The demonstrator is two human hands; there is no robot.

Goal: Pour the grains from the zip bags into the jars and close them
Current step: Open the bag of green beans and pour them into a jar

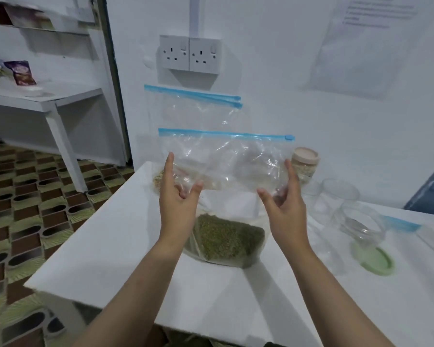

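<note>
Above a white table [135,284], we hold up an empty clear zip bag [223,156] with both hands, its blue zip strip [223,133] level along the top and its slider at the right end. Our left hand [177,196] takes the bag's lower left corner and our right hand [283,196] the lower right. The fingers look half curled with plastic gathered between thumb and fingers, so each hand seems to pinch the bag, though the clear film makes the exact contact hard to see. We judge the bag is stretched wide like this to flatten it or to check that nothing is left inside.

Both forearms reach forward and slightly up, palms turned towards each other, index fingers pointing upward along the bag's sides.

Behind it, a second empty zip bag [198,108] stands against the wall, probably set aside. On the table below our hands lies a bag full of green grains [226,239], not yet poured. To the right stand empty glass jars [361,221], open, with a green lid [373,261] lying flat beside the nearest one. Further back, a filled jar [305,166] wears a pale pink lid, apparently finished.
</note>
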